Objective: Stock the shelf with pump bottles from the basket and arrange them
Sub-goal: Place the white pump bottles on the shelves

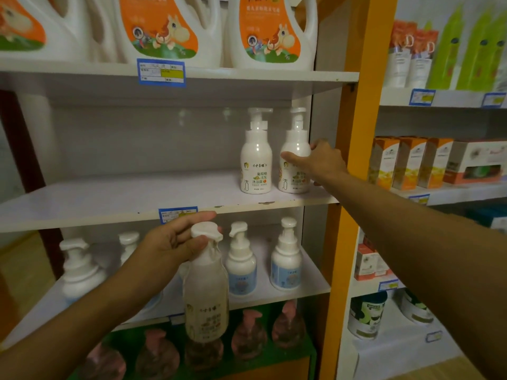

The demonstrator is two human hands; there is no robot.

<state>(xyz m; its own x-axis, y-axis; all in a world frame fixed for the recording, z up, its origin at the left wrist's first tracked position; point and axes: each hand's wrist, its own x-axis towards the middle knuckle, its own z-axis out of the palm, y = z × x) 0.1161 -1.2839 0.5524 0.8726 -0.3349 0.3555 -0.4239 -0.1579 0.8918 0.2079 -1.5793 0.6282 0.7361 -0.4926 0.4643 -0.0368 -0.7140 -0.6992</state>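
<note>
Gripping rightmost pump bottle w/ my right hand on middle shelf, upright beside 2nd bottle; my left hand clutches 3rd bottle by pump neck, below shelf edge.

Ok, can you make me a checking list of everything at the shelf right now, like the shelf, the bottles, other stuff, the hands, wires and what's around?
Surface: white middle shelf board, mostly bare on its left side.
Job's things: two white pump bottles with orange-green labels upright at the right end; a third matching pump bottle carried below the shelf edge.
Clutter: blue price tag on the shelf edge.
Grippers: left hand grips the carried bottle's pump; right hand holds the rightmost bottle.
Cables: nothing seen.
Surroundings: big white jugs above; blue-labelled pump bottles below; orange post.
</note>
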